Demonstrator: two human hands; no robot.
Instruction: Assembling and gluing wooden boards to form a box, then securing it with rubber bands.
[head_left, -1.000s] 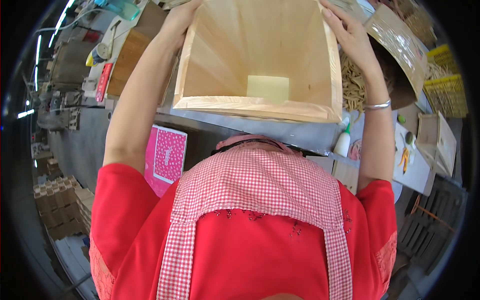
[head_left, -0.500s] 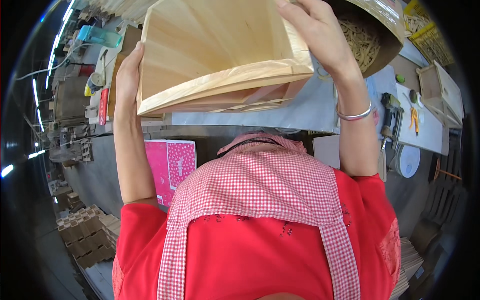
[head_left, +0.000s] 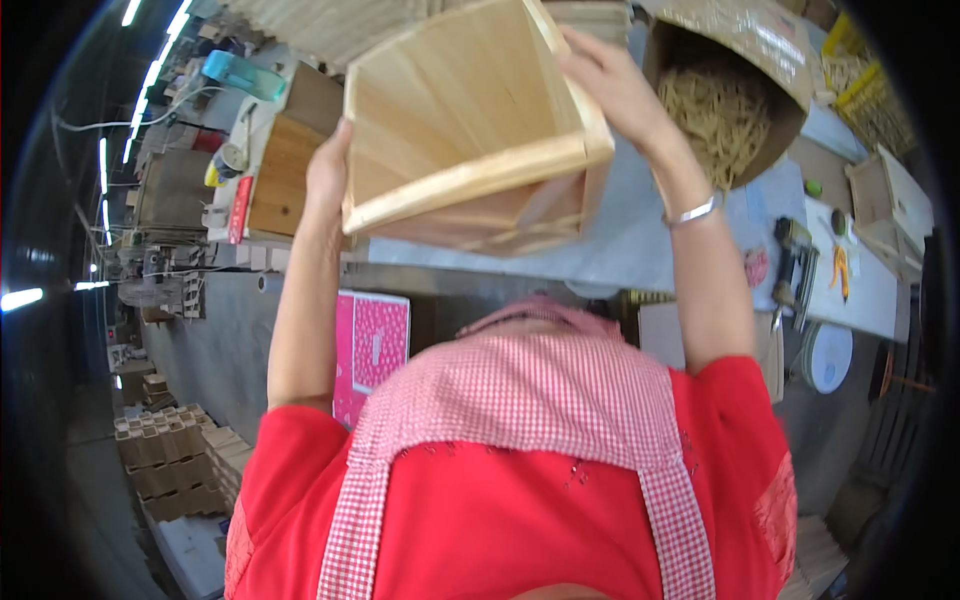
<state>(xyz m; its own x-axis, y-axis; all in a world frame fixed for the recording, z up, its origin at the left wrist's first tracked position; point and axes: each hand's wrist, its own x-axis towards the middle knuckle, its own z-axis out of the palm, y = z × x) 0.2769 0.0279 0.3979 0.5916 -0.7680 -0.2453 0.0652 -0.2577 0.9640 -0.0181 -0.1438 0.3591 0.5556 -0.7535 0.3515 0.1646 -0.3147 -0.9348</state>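
Between my two hands a pale wooden box [head_left: 470,190] is held up over the work table, tilted, with its open top facing me. Its plank walls and thick rim show, and nothing is seen inside. My left hand [head_left: 328,175] grips the box's left side, the fingers mostly hidden behind the wall. On the right, my right hand [head_left: 615,85] is closed over the upper right corner and edge of the rim.
A cardboard box [head_left: 780,60] of small pale wooden pieces [head_left: 715,115] stands right of my right hand. Farther right lie a nail gun [head_left: 792,260] and orange-handled pliers [head_left: 840,270]. A pink carton [head_left: 378,345] is below the table edge; a teal bottle [head_left: 243,75] stands far left.
The wooden box has moved away from me and now looks smaller, tilted a little more. Both hands have gone with it, keeping their hold. The view has shifted slightly.
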